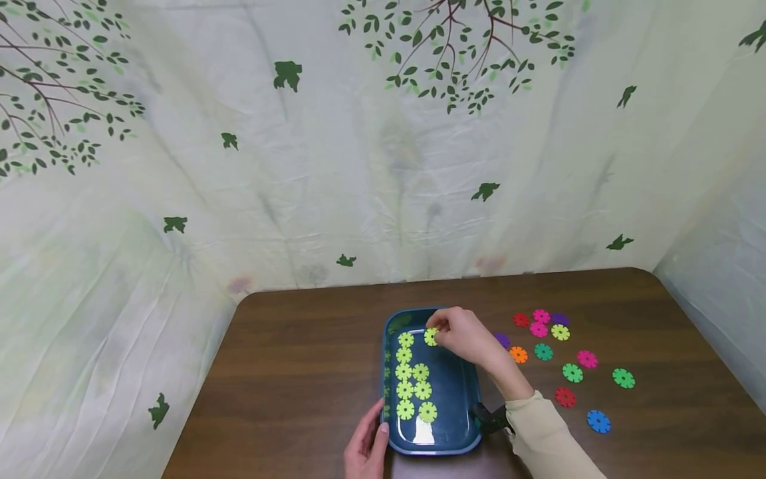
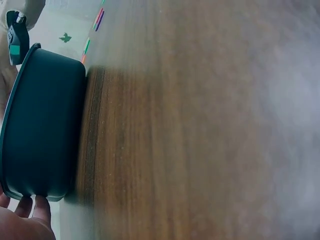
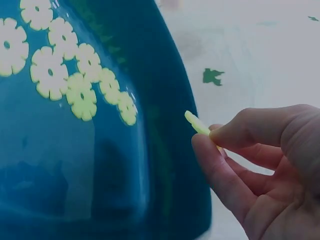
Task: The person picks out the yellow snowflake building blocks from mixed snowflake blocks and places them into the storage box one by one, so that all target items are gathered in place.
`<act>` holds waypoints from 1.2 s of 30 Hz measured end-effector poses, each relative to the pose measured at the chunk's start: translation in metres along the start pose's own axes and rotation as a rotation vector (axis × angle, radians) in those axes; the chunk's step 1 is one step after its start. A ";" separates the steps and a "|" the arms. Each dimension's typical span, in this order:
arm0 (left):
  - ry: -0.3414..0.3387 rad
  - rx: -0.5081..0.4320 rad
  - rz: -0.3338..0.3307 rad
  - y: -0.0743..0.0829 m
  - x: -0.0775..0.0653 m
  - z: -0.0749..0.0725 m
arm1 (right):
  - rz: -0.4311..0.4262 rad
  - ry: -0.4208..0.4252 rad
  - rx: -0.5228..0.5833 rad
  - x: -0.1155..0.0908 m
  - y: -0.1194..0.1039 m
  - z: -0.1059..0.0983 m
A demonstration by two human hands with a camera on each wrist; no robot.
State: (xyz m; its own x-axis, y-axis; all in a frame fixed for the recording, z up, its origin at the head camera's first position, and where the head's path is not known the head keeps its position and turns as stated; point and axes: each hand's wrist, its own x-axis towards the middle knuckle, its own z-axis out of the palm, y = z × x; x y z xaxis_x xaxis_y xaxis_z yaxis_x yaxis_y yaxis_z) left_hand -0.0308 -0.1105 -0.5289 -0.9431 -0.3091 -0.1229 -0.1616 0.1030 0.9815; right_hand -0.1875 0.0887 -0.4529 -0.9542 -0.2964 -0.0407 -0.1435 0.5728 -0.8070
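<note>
A blue tray (image 1: 457, 426) with raised walls stands on the table, and several yellow-green flower-shaped discs (image 1: 404, 371) lie inside it in two columns toward its left. My right hand (image 1: 463, 336) is over the tray's far end, pinching one yellow-green flower disc (image 3: 196, 123) between thumb and forefinger. In the right wrist view that disc is seen nearly edge-on, above the tray floor. My left hand (image 1: 366, 444) touches the tray's near left side, its fingertips (image 2: 42, 206) against the outer wall in the left wrist view.
Right of the tray, loose flower discs in red, pink, purple, orange, green, blue and yellow lie scattered, among them a blue disc (image 1: 598, 421) nearest me. The brown table (image 1: 293, 379) ends at a pale leaf-printed cloth (image 1: 383, 166) behind.
</note>
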 end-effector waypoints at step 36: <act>-0.020 -0.094 0.180 -0.013 0.001 0.000 | 0.001 -0.097 -0.092 0.023 0.022 0.045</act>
State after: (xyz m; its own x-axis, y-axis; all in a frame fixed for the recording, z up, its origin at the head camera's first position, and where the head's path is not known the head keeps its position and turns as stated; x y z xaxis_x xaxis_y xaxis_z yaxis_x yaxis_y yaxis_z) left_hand -0.0299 -0.1127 -0.5418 -0.9599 -0.2752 0.0534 0.0365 0.0662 0.9971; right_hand -0.2010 0.0603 -0.4983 -0.9250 -0.3660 -0.1023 -0.1702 0.6397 -0.7496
